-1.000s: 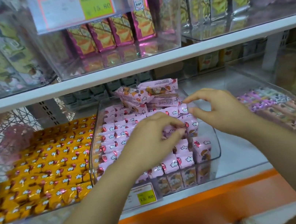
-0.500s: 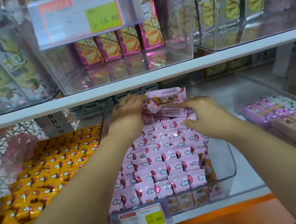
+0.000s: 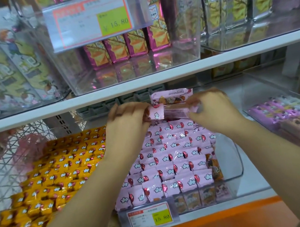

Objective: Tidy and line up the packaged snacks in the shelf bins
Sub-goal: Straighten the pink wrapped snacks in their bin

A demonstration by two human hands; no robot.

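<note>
A clear bin (image 3: 237, 160) on the lower shelf holds rows of pink snack packets (image 3: 173, 158) printed with clouds and balloons. At the bin's back, my left hand (image 3: 125, 124) pinches one small pink packet (image 3: 156, 113) lifted above the rows. My right hand (image 3: 213, 111) grips the end of a longer pink packet (image 3: 176, 112) lying crosswise there. Behind both hands another loose pink packet (image 3: 172, 96) lies flat on top of the pile.
Left of the pink bin lie rows of orange packets (image 3: 61, 177). A bin of purple and brown packets (image 3: 290, 121) stands to the right. Clear bins of tall snack bags (image 3: 127, 46) fill the upper shelf (image 3: 141, 87). Price tags (image 3: 151, 217) hang on the bin fronts.
Both hands went from the middle of the pink rows to the back of the bin. My left hand has picked up a small packet and my right has taken the long one.
</note>
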